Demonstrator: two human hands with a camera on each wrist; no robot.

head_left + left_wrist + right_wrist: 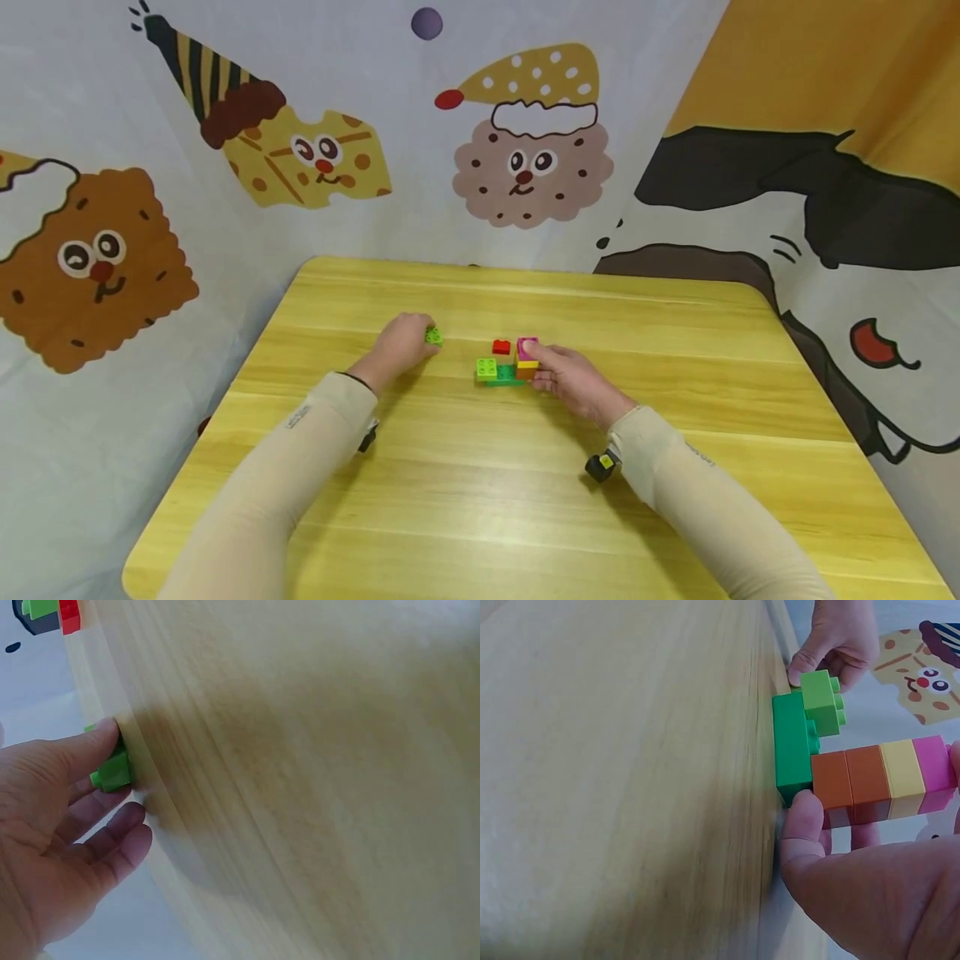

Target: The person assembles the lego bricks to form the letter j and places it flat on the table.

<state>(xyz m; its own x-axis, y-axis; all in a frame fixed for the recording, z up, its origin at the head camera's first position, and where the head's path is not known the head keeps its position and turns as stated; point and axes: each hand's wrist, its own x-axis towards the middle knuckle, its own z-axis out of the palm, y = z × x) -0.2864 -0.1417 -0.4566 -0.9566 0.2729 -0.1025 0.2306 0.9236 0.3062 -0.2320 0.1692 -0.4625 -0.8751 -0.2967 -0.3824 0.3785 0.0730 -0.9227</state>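
Note:
My left hand [400, 347] pinches a light green toy brick [433, 336] between thumb and fingers, close over the table. In the left wrist view that green brick [114, 772] is partly covered by the thumb. My right hand [576, 381] grips a built stack of bricks with fingers around its side. The stack has two brown bricks [851, 787], then a yellow brick [902, 778] and a pink brick [934, 774] on top. It stands on one end of a long dark green brick [791, 746]. A light green brick [820, 703] sits on the other end.
A small red brick [501, 347] lies just behind the built bricks, between my hands. The wooden table [480, 483] has rounded corners, and a cartoon-printed cloth [420, 225] hangs behind its far edge.

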